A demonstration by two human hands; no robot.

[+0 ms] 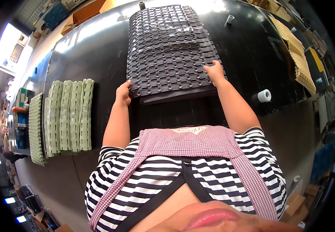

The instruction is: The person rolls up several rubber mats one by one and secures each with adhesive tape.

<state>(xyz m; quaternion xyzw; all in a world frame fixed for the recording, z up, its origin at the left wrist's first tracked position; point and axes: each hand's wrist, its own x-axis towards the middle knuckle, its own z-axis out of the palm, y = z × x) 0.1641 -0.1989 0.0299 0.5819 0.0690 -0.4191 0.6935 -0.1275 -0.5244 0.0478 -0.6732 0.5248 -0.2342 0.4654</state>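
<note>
A long dark grey rubbery mat (163, 65) with rows of slots and round suction cups lies lengthwise on the black table, running away from me. Beneath its near end, the edge of another dark layer (175, 96) shows. My left hand (123, 93) is closed on the mat's near left corner, thumb on top. On the right side edge, a little farther up, my right hand (215, 72) grips the mat with its thumb over the upper face. The fingers of both hands are partly hidden under the mat.
Several pale green slotted mats (70, 116), folded or rolled, stand at the left beside a green mat (36, 129). A white tape roll (264, 96) rests near the right front edge, with a small white tube (229, 19) farther back. A yellowish mat (297, 58) hangs at the far right.
</note>
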